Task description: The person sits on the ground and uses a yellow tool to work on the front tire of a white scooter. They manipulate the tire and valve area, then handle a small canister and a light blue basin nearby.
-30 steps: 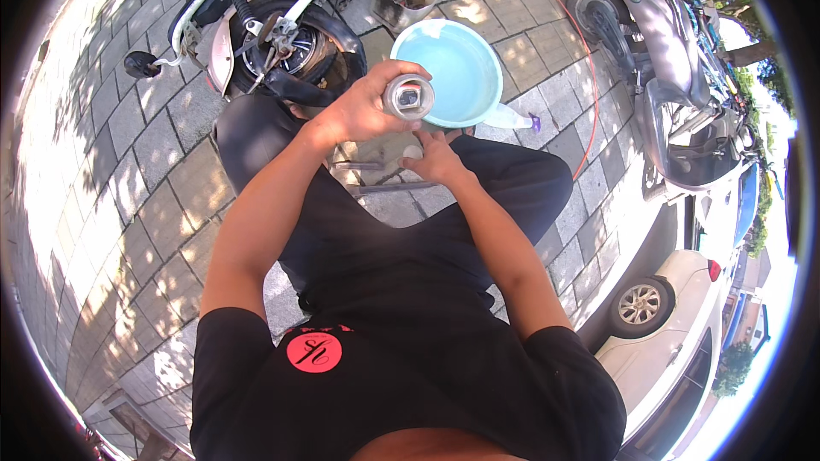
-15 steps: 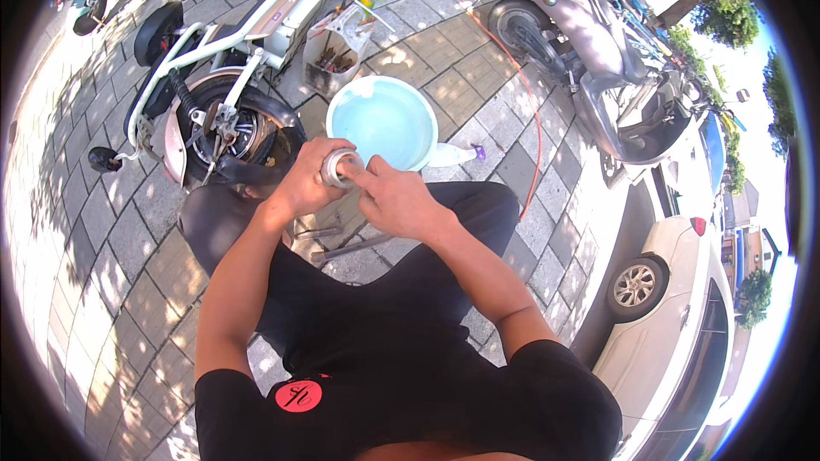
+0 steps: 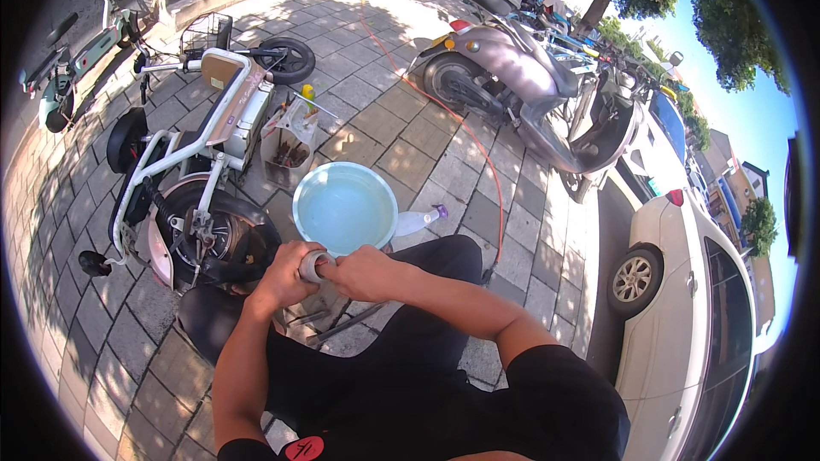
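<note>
My left hand [image 3: 287, 276] is wrapped around a small round can-like piece [image 3: 310, 263] with a pale metallic rim, its open end tilted up towards me. My right hand [image 3: 367, 275] is closed at that opening, fingertips at or inside the rim; whatever they pinch is hidden. Just beyond both hands stands a light-blue basin [image 3: 346, 166] holding liquid. Touching or close to its right side lies a clear plastic bottle [image 3: 414, 222] with a purple cap. Metal bars [image 3: 348, 324] lie on the paving between my legs.
At left is a white electric bike [image 3: 198, 130], its near wheel [image 3: 224, 235] close to my left knee. A translucent tub of tools [image 3: 289, 149] stands behind the basin. An orange hose [image 3: 489, 162] crosses the paving. A scooter [image 3: 521, 77] and white car [image 3: 675, 290] are at right.
My view has tilted up, bringing in more of the street. The left hand keeps its hold on the round piece, while the right hand has turned flatter and still works at the opening.
</note>
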`<state>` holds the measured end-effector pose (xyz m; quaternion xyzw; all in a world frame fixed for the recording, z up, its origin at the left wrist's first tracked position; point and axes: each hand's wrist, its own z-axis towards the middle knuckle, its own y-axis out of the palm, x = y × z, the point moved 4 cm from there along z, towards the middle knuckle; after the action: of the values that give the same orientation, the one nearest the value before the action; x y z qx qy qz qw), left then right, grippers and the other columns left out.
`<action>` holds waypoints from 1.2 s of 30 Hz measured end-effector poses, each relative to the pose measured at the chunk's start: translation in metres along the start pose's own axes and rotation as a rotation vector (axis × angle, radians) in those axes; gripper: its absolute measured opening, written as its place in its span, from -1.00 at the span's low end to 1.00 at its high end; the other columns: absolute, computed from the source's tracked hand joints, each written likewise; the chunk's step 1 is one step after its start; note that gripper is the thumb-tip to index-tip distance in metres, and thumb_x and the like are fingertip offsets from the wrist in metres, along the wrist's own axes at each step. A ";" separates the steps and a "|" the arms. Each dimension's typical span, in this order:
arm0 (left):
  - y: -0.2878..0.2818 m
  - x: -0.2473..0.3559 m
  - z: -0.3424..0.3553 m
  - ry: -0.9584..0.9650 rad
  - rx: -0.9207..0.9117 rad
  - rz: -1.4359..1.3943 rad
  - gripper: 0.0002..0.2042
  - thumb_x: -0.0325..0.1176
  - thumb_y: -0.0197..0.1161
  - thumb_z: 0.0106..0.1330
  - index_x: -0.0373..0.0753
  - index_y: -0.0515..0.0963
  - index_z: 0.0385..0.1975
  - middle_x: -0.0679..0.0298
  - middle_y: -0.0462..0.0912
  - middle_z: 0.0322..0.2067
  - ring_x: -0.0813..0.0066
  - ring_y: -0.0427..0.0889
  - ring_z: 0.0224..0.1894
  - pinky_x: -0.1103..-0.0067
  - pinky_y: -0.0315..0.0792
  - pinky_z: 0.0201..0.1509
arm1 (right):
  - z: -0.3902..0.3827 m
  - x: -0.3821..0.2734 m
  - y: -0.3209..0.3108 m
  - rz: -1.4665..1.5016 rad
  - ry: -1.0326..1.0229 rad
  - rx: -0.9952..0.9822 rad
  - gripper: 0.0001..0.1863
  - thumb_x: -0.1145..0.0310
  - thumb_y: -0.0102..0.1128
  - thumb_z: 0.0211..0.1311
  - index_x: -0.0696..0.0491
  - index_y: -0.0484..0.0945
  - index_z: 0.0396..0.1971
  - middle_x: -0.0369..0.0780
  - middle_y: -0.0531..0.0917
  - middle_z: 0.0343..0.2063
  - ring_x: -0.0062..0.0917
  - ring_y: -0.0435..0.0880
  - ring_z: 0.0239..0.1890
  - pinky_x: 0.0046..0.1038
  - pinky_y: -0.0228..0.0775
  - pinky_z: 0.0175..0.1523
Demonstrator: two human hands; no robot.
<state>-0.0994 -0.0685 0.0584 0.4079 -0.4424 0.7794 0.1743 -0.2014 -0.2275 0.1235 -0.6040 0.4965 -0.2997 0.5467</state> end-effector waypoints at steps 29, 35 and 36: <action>-0.011 0.018 -0.001 -0.345 0.061 -0.801 -0.57 -0.19 0.33 0.50 -0.34 0.58 0.23 0.28 0.69 -0.01 0.52 0.62 0.03 0.50 0.49 0.21 | -0.012 0.004 -0.027 1.122 0.382 0.330 -0.53 0.16 0.36 0.62 0.17 0.61 0.29 -0.27 0.72 -0.32 -0.62 0.71 -0.31 -0.46 0.60 -0.22; -0.011 0.003 -0.002 -0.375 0.144 -0.841 -0.61 -0.26 0.26 0.41 -0.32 0.60 0.15 0.31 0.70 -0.07 0.56 0.63 -0.01 0.56 0.49 0.16 | -0.003 -0.012 -0.025 0.624 0.123 0.555 -0.48 0.16 0.43 0.53 0.21 0.63 0.27 -0.15 0.75 -0.28 -0.45 0.76 -0.27 -0.33 0.60 -0.14; -0.015 0.005 0.001 -0.369 0.131 -0.795 -0.62 -0.27 0.26 0.44 -0.31 0.60 0.17 0.31 0.70 -0.05 0.56 0.63 0.00 0.54 0.50 0.19 | -0.005 -0.012 -0.031 0.638 0.135 0.562 -0.46 0.14 0.46 0.47 0.21 0.66 0.25 -0.04 0.76 -0.24 -0.35 0.78 -0.24 -0.29 0.62 -0.10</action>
<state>-0.0924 -0.0617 0.0710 0.6887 -0.2245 0.5924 0.3525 -0.2017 -0.2210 0.1567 -0.2267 0.5920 -0.2784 0.7215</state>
